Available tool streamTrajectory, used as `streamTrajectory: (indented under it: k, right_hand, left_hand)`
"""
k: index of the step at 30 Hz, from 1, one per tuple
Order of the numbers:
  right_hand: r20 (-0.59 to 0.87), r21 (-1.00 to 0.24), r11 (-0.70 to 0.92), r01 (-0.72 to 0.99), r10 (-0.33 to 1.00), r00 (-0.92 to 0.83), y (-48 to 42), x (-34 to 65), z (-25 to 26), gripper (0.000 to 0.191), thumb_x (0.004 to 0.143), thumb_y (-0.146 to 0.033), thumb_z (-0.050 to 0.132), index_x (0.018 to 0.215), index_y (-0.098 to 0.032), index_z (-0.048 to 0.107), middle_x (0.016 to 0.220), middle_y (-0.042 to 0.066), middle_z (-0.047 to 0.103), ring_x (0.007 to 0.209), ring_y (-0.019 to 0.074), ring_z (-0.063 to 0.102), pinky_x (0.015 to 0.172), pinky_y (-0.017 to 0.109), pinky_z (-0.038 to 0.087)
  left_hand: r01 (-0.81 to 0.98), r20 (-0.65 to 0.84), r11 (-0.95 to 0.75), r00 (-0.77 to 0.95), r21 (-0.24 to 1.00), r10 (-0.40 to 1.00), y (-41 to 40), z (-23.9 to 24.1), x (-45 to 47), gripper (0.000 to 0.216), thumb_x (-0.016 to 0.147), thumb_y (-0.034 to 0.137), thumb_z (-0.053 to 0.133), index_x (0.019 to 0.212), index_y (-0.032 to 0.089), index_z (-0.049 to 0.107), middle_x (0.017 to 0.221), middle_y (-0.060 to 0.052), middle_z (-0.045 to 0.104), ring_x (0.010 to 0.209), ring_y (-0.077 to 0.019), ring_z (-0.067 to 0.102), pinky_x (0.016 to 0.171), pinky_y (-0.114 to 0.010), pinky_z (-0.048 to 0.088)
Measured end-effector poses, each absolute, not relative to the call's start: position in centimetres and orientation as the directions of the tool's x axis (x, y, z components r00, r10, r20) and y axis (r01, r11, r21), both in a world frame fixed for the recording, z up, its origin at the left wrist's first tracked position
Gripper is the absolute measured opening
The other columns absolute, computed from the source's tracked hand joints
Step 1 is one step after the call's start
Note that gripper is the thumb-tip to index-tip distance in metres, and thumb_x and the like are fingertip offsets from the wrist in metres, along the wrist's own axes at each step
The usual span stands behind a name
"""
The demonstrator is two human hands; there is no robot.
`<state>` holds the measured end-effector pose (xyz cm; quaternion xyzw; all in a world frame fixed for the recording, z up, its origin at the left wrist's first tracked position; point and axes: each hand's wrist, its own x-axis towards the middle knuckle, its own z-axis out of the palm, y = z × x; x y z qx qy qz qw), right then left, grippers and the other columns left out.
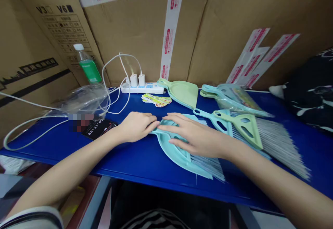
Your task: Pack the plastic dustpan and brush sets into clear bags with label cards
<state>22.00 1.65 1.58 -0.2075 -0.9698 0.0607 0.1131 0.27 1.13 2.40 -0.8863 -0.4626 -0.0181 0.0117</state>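
A light blue dustpan (pixel 179 156) with a small brush laid in it rests on the blue table (pixel 137 159) in front of me. My left hand (pixel 136 125) is curled shut round the end of its handle. My right hand (pixel 195 135) lies flat on top of the brush and pan, fingers stretched out and pointing left. The brush's pale bristles (pixel 208 165) stick out from under my right wrist.
A green dustpan (pixel 183 92) lies behind, and bagged dustpan sets (pixel 234 99) and two more brushes (pixel 249 128) lie to the right. A power strip (pixel 142 87) with chargers, labels (pixel 156 100), a phone (pixel 100 128), a plastic bag (pixel 83 99) and a bottle (pixel 88 64) stand left. Cardboard boxes (pixel 234 31) wall the back.
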Motion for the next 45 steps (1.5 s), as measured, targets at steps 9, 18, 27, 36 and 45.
streamTrajectory:
  k: [9,18,27,36,45]
  right_hand:
    - [0.13,-0.16,0.873,0.46,0.48,-0.867,1.9,21.1,0.3,0.046,0.097,-0.039,0.039,0.139,-0.024,0.049,0.147,0.019,0.04,0.138,0.0368,0.03,0.104,0.062,0.033]
    - [0.189,-0.199,0.898,0.394,0.429,-0.883,2.0,20.9,-0.2,0.054,0.097,-0.041,0.04,0.139,-0.007,0.043,0.147,0.023,0.039,0.138,0.0304,0.031,0.11,0.054,0.032]
    - [0.233,-0.175,0.906,0.386,0.42,-0.877,2.4,21.5,0.1,0.047,0.094,-0.044,0.045,0.135,-0.021,0.053,0.143,0.019,0.046,0.134,0.0314,0.039,0.102,0.055,0.04]
    - [0.288,-0.118,0.924,0.365,0.383,-0.878,2.3,20.9,-0.2,0.049,0.093,-0.042,0.048,0.126,-0.007,0.055,0.133,0.022,0.055,0.128,0.031,0.046,0.107,0.055,0.035]
    - [0.327,-0.183,0.912,0.368,0.409,-0.852,2.4,21.3,0.0,0.036,0.095,-0.034,0.046,0.122,-0.015,0.058,0.134,0.017,0.056,0.125,0.0261,0.051,0.101,0.047,0.045]
  left_hand:
    - [0.658,0.007,-0.518,0.615,0.546,0.788,2.4,1.3,-0.1,0.037,0.093,0.037,0.026,0.064,0.019,0.041,0.063,0.003,0.048,0.059,-0.0111,0.044,0.059,-0.024,0.035]
    - [0.599,-0.104,-0.392,0.626,0.698,0.773,2.6,1.4,-0.7,0.034,0.094,0.04,0.032,0.099,0.016,0.057,0.074,0.003,0.057,0.049,-0.0074,0.051,0.059,-0.024,0.045]
    - [0.546,-0.101,-0.385,0.661,0.744,0.743,2.9,1.0,-1.0,0.042,0.093,0.052,0.031,0.075,0.018,0.047,0.062,0.005,0.047,0.05,-0.0083,0.049,0.052,-0.022,0.043]
    - [0.576,-0.115,-0.396,0.655,0.715,0.747,2.8,1.1,-0.9,0.038,0.094,0.047,0.031,0.087,0.016,0.053,0.066,0.005,0.049,0.045,-0.0073,0.049,0.052,-0.023,0.042]
    - [0.583,-0.102,-0.461,0.687,0.669,0.72,2.9,1.4,-1.0,0.033,0.094,0.04,0.03,0.08,0.018,0.05,0.073,0.002,0.049,0.062,-0.0113,0.05,0.066,-0.027,0.043]
